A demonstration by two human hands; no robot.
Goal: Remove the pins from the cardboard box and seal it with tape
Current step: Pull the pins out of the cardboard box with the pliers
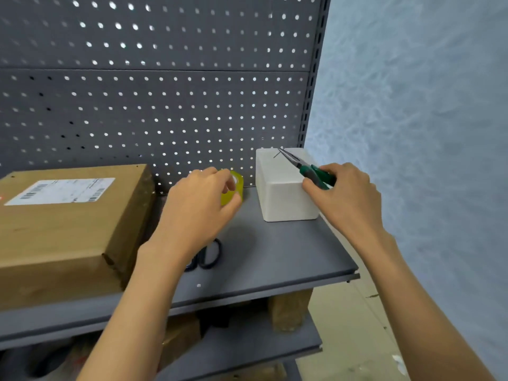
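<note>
Grey perforated back panel (165, 105) rises behind a grey metal shelf (275, 257), lower shelf (247, 350) beneath; pale blue textured wall (426, 119) to the right, beige floor (349, 325) below.

On the grey shelf (288, 254), the left hand (203, 199) grips a yellow tape roll (237, 185) beside the cardboard box (68, 226), while the right hand (346, 193) holds green-handled pliers (308, 170) over a white foam block (280, 193).
</note>
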